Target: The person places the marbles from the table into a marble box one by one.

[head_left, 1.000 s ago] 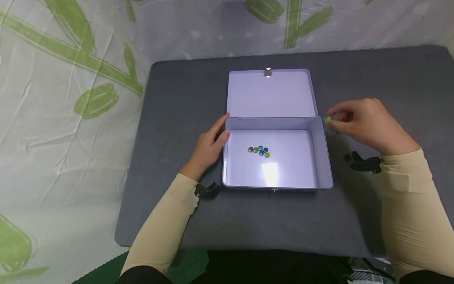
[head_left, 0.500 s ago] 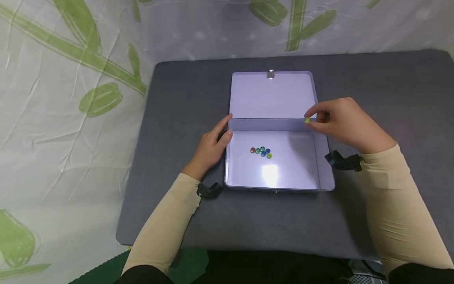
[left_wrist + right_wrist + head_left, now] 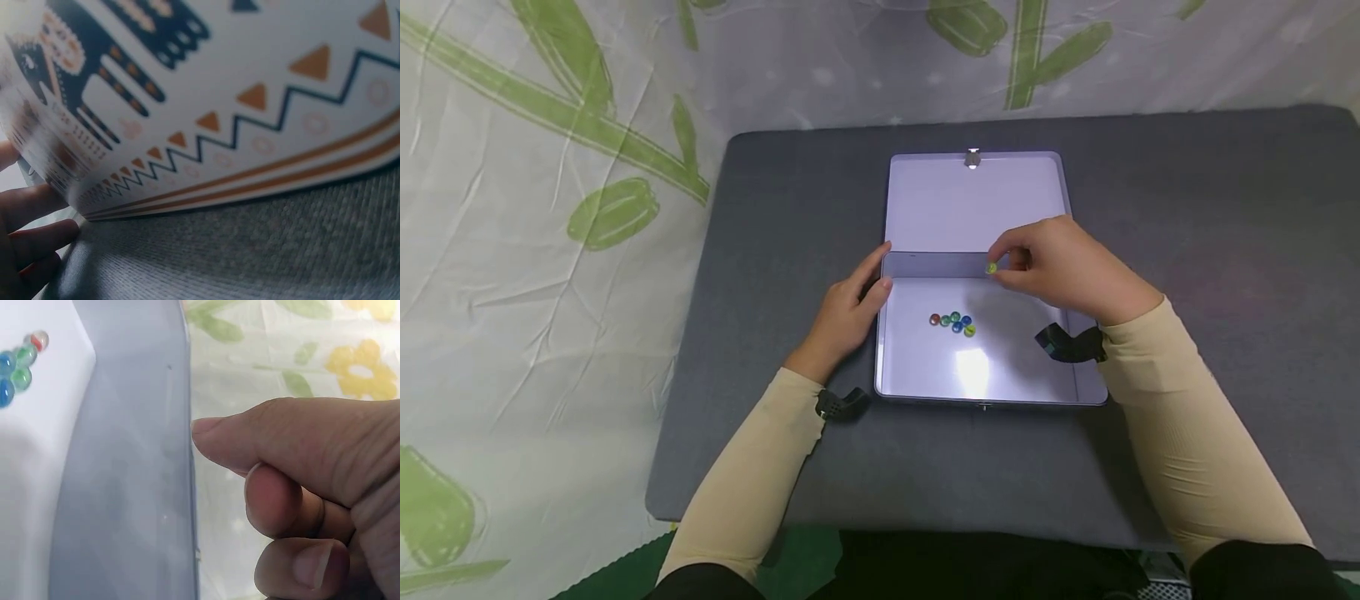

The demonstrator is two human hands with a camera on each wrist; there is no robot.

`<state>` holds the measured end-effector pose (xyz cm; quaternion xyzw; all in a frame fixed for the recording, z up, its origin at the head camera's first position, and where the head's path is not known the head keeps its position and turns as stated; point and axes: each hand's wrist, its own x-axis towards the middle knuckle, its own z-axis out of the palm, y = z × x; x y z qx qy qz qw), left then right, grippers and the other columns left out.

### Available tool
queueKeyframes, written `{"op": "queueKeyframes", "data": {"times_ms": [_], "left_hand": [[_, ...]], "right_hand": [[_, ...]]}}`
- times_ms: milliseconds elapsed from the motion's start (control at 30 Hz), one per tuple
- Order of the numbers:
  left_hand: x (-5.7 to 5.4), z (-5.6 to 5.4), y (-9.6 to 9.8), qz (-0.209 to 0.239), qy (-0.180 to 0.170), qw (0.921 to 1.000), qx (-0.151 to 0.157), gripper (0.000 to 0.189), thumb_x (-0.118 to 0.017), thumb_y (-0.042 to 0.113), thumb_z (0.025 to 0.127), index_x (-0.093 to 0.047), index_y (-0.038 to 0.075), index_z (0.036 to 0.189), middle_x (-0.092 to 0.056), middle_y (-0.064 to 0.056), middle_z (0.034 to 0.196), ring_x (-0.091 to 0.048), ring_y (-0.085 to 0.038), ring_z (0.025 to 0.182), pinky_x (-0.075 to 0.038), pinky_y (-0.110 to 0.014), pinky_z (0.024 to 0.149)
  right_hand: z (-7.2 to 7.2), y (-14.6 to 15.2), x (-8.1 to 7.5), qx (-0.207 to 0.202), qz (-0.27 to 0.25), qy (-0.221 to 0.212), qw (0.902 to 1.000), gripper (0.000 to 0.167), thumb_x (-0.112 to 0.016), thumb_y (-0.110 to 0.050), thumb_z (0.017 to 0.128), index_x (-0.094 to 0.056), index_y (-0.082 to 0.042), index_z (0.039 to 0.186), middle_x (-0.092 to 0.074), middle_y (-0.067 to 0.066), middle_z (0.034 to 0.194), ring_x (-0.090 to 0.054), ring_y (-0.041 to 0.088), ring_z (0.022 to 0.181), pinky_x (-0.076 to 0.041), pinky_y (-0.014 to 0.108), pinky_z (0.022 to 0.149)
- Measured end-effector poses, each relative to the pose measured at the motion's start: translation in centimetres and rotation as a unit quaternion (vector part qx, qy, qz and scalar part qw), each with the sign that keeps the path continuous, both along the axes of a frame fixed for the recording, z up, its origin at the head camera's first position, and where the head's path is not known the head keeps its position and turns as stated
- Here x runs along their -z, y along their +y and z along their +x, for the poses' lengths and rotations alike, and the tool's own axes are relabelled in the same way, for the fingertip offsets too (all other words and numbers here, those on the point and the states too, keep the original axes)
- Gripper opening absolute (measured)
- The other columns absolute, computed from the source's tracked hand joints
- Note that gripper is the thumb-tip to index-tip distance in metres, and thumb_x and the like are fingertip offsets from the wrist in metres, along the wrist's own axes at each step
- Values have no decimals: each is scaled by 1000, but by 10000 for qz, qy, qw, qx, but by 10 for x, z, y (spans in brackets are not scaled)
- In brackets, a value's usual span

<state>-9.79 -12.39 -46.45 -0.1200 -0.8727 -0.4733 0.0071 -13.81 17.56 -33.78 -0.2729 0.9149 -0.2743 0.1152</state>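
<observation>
A metal box (image 3: 887, 375) lies open on the table, its white lid (image 3: 955, 200) folded back. On its floor sit several glass marbles: a red one (image 3: 935, 319), green ones (image 3: 955, 317), blue ones (image 3: 957, 327) and a yellow-green one (image 3: 970, 331). My right hand (image 3: 1063, 262) pinches another yellow-green marble (image 3: 992, 268) between thumb and forefinger, above the box near its back wall. That marble does not show in the right wrist view. At the box's left side my left hand (image 3: 842, 321) rests with fingers extended, the fingertips (image 3: 59, 234) against the patterned outer wall.
The box stands on a table with a grey cloth (image 3: 805, 208). Behind and to the left hangs a pale curtain (image 3: 850, 75) with green plant prints. A small metal clasp (image 3: 973, 158) sits on the lid's far edge.
My right hand has moved left with the pinched marble, from beyond the box's right edge to above its inside. The left hand stays at the box's left side.
</observation>
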Motion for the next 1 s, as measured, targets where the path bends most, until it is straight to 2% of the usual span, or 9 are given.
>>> {"op": "queueKeyframes", "data": {"times_ms": [133, 467, 1000], "left_hand": [[-1, 0, 0, 28, 19, 10000, -1, 85, -31, 82, 99, -41, 28, 163, -50, -8, 160, -50, -25, 145, -39, -51, 119], [-1, 0, -1, -7, 78, 10000, 7, 86, -30, 82, 99, -42, 26, 163, -50, -7, 160, -49, -25, 146, -39, -50, 120], [-2, 1, -1, 39, 97, 9999, 13, 86, -30, 82, 99, -42, 25, 163, -50, -8, 160, -49, -24, 146, -38, -50, 120]], "right_hand": [[0, -10, 7, -200, 26, -61, 9998, 8, -75, -4, 91, -79, -6, 98, -58, 0, 67, -50, 17, 64, -43, 33, 65], [0, -24, 24, -558, 210, -340, 9976, 8, -76, -2, 90, -78, -5, 98, -58, 1, 69, -50, 16, 65, -44, 34, 66], [-4, -31, 42, -926, 558, -882, 9902, 10, -76, -1, 87, -77, -7, 94, -54, 1, 69, -47, 14, 65, -39, 31, 61]]}}
